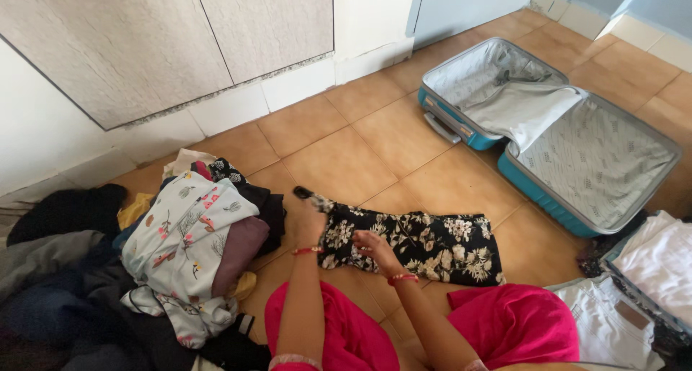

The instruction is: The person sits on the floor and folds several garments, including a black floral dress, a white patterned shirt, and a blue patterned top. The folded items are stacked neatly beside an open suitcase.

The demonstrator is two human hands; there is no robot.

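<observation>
Far left on the tiled floor [346, 162] lies a heap of clothes [108, 270], dark garments underneath and a pale flowered top [184, 230] spread over them, with a mauve piece tucked just beside it. Behind the heap runs a white wall with pale cabinet doors [166, 39].

In the middle, a person sits on the floor in bright pink trousers [504, 324], both arms stretched forward. The left hand [311, 220] rests at the left end of a black floral garment [414, 245], where a narrow strip of it trails off; the fingers seem to pinch the cloth, though I cannot tell for certain. The right hand [375, 248] lies flat and loose on the garment's near edge, pressing it down, gripping nothing. Each wrist wears a red bangle. The garment itself is laid flat on the tiles, folded into a long band, just ahead of the knees.

Farther right, well apart from the garment, a blue suitcase [555, 137] stands open on the floor, both grey-lined halves showing. At the far right edge sits a stack of white folded clothes [649, 270] near the right knee.
</observation>
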